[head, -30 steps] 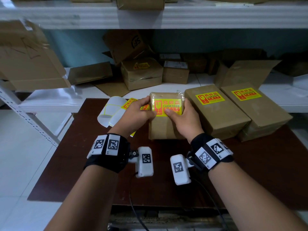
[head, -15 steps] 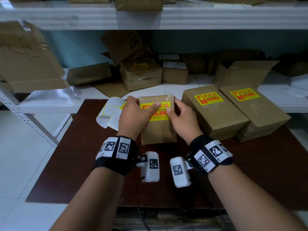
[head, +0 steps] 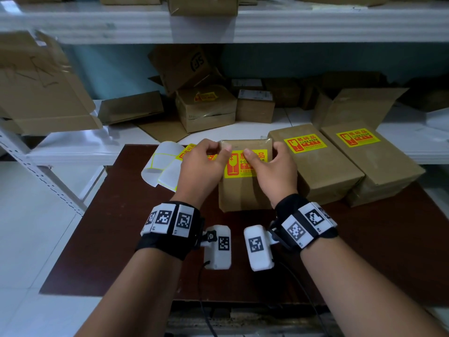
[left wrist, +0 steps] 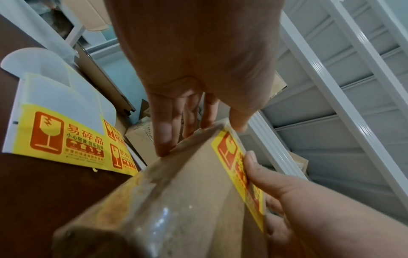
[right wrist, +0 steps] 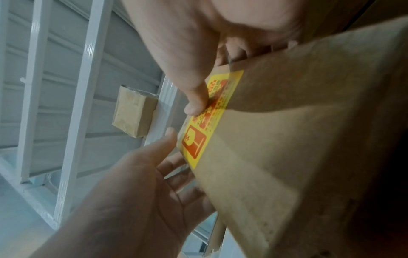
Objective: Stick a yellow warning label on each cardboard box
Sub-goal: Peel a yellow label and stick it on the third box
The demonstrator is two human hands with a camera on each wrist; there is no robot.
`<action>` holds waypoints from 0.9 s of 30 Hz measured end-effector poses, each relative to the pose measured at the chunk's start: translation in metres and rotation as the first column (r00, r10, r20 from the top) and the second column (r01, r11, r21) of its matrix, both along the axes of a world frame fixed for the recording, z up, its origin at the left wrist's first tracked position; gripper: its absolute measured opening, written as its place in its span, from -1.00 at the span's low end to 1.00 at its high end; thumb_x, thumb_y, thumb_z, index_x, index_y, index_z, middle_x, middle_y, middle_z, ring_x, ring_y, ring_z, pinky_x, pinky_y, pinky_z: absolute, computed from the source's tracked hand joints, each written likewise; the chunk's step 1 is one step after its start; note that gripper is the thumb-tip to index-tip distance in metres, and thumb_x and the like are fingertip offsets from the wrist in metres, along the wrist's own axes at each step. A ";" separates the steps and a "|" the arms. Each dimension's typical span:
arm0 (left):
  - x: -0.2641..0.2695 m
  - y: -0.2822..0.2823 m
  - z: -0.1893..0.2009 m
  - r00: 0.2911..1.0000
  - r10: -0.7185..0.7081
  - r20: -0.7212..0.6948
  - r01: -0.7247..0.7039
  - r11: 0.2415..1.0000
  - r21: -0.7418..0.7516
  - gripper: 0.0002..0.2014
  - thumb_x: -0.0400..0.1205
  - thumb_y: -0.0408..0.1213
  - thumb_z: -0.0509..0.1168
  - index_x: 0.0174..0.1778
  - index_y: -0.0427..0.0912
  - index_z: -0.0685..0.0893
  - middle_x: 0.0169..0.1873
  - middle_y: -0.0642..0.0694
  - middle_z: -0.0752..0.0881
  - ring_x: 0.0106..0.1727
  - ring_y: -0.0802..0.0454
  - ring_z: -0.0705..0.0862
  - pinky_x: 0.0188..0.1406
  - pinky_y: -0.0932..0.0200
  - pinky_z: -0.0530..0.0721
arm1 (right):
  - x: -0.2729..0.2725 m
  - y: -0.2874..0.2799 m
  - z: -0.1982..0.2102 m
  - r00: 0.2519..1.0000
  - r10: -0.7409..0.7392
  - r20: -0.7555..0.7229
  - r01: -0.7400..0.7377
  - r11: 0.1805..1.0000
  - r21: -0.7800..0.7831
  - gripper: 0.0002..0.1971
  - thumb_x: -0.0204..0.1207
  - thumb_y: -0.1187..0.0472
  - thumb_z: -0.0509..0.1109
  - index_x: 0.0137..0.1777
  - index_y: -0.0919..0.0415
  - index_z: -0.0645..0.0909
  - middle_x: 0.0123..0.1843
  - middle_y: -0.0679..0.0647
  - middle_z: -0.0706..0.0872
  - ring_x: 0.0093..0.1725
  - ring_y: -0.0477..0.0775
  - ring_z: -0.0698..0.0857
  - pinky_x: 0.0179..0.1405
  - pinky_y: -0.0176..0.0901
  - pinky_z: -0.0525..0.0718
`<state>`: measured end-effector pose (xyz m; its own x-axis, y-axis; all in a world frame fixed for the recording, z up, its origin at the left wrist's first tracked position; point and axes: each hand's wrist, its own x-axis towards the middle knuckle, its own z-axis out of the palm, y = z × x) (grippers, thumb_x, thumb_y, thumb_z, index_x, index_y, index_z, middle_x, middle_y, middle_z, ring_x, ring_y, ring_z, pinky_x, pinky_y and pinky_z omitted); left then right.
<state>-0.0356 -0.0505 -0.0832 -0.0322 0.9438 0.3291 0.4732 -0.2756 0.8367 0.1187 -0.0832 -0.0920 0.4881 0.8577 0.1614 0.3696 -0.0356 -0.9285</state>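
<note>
A brown cardboard box stands in the middle of the dark table, with a yellow warning label across its top face. My left hand grips its far left corner, the fingers hooked over the far edge. My right hand holds the right side of the box, and its thumb presses on the label. In the wrist views the box tilts up at its far end, and left fingers lie behind it.
A curled label sheet with more yellow labels lies left of the box. Two labelled boxes sit close on the right. Behind the table, a white shelf carries several boxes, with another shelf overhead.
My left hand has come off the label and now hooks the far left corner. The right thumb has slid onto the label. The box has shifted a little to the right.
</note>
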 end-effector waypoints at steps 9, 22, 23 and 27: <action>-0.004 0.008 -0.006 1.000 0.015 -0.016 -0.017 0.994 -0.113 -0.68 0.59 0.03 0.42 0.06 -0.14 0.76 -0.08 0.02 0.81 0.06 0.05 0.75 0.10 0.03 0.70 | 0.010 0.007 -0.011 0.990 0.065 -0.122 -0.062 0.998 0.027 -0.66 0.71 0.03 0.35 0.40 0.09 0.72 0.15 -0.08 0.85 0.14 -0.08 0.79 0.29 0.09 0.74; -0.009 0.006 -0.005 0.989 -0.131 0.066 0.143 0.960 -0.239 -0.47 0.50 -0.27 0.57 0.37 -0.23 0.60 0.20 -0.07 0.74 0.20 -0.04 0.75 0.26 -0.07 0.71 | 0.001 0.009 -0.017 0.974 0.200 0.103 -0.185 0.973 -0.137 -0.23 0.47 -0.35 0.19 0.70 -0.17 0.29 0.45 -0.03 0.70 0.41 0.12 0.67 0.41 0.23 0.62; -0.012 0.006 -0.003 0.983 -0.155 0.095 0.174 0.951 -0.255 -0.49 0.52 -0.34 0.54 0.40 -0.23 0.60 0.23 -0.09 0.73 0.20 -0.06 0.75 0.27 -0.07 0.71 | 0.000 0.007 -0.014 0.971 0.213 0.109 -0.195 0.969 -0.155 -0.30 0.58 -0.25 0.20 0.72 -0.17 0.24 0.47 0.00 0.68 0.43 0.14 0.65 0.44 0.25 0.59; -0.018 0.006 0.002 0.962 -0.241 0.129 0.269 0.917 -0.296 -0.47 0.60 -0.52 0.41 0.51 -0.25 0.53 0.32 -0.11 0.68 0.08 0.02 0.77 0.18 0.16 0.71 | 0.004 0.007 -0.014 0.971 0.233 0.062 -0.221 0.962 -0.158 -0.38 0.66 -0.14 0.20 0.73 -0.14 0.24 0.54 0.01 0.62 0.50 0.14 0.59 0.50 0.26 0.55</action>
<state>-0.0533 -0.0446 -0.0813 0.2075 0.9778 0.0281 0.3416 -0.0994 0.9346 0.1228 -0.0767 -0.1057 0.2690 0.9616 0.0538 0.4563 -0.0781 -0.8864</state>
